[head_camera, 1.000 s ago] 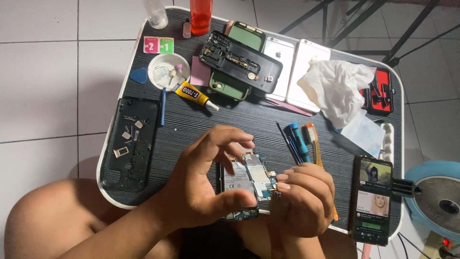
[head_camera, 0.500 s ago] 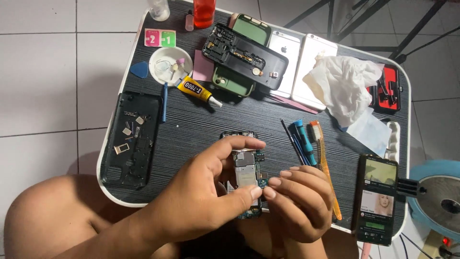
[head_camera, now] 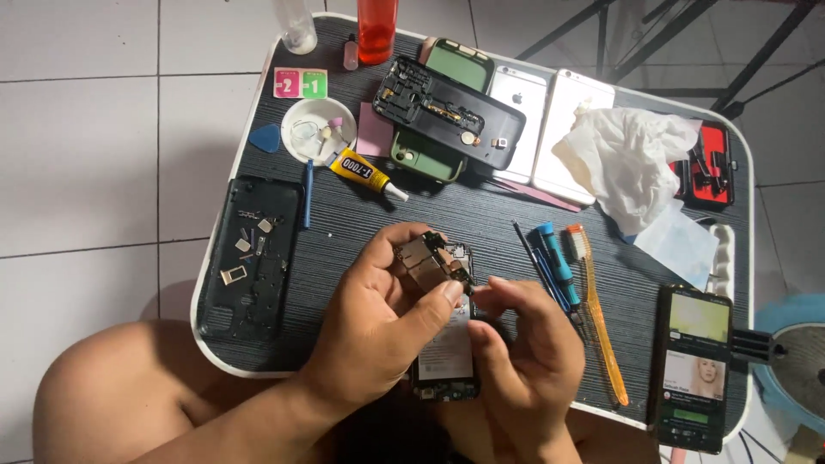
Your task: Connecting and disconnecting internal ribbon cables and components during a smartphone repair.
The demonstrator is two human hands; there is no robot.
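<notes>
Left hand (head_camera: 378, 318) fingers closed on a small circuit board (head_camera: 427, 258), lifted just above the opened phone (head_camera: 447, 352) lying on the dark surface (head_camera: 481, 215). Right hand (head_camera: 524, 361) fingers pinched together at the board's lower edge; whether they grip anything, cannot tell. Blue screwdriver (head_camera: 554, 262) lies just beside.

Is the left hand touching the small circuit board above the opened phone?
Touching. The head view shows the left hand pinching the circuit board between thumb and fingers, above the opened phone.
</notes>
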